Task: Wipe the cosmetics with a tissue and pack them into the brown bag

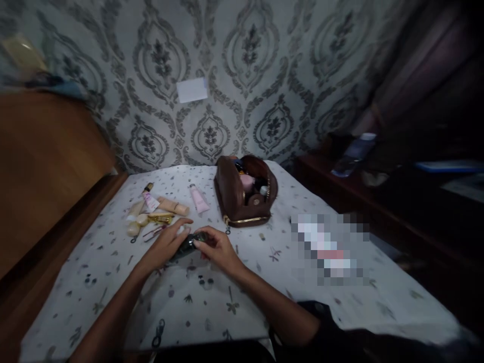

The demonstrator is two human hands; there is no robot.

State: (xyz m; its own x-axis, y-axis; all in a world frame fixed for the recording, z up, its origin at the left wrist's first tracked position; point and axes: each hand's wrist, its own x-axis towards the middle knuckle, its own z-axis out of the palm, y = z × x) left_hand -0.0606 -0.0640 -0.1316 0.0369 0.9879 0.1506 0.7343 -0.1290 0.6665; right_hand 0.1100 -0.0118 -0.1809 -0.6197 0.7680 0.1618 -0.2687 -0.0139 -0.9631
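Note:
Near the middle of the bed-like surface, a small dark green, glossy item (pixel 188 244) lies between my two hands; its exact kind is unclear. My left hand (pixel 166 244) is closed around its left end, with the thumb on the upper side. With thumb and fingers, my right hand (pixel 219 248) pinches its right end. Just beyond my left hand lie cosmetics: a peach tube (pixel 173 205), a small pink-labelled bottle (pixel 150 200), a gold-coloured item (pixel 161 218) and pale rounded containers (pixel 133 229). A pink tube (pixel 198 198) lies apart from them.
An unzipped brown cosmetic bag (pixel 231 197) with several items inside stands behind my right hand. A pixelated patch (pixel 328 249) covers something to the right. Wooden furniture (pixel 49 171) borders the left, and a clear bottle (pixel 353 155) lies at the dark right side.

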